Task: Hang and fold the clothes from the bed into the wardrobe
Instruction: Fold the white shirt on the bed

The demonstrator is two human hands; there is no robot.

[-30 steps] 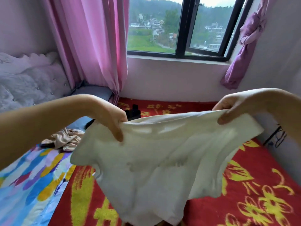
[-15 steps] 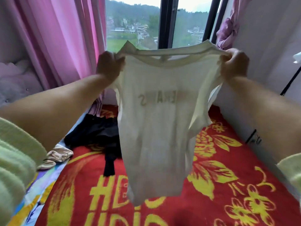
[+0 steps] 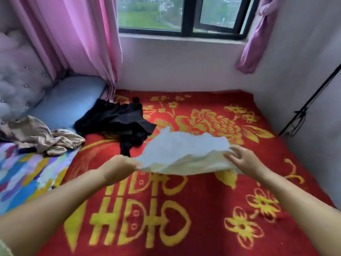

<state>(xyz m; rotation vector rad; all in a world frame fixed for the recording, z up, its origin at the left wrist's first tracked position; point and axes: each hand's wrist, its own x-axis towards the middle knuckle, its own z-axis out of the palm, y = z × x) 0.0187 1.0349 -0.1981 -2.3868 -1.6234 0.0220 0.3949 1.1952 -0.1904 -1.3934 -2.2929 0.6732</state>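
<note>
White shirt [image 3: 184,150] lowered, billowing flat; left hand [image 3: 118,168], right hand [image 3: 245,160] hold it.

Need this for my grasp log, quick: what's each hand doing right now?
Left hand: grips the white shirt by its left edge.
Right hand: holds the shirt by its right edge.

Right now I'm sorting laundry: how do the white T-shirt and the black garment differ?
The white T-shirt is held spread out by the left hand and right hand; the black garment lies crumpled. The T-shirt is pale, the garment dark. Both are over the red blanket.
</note>
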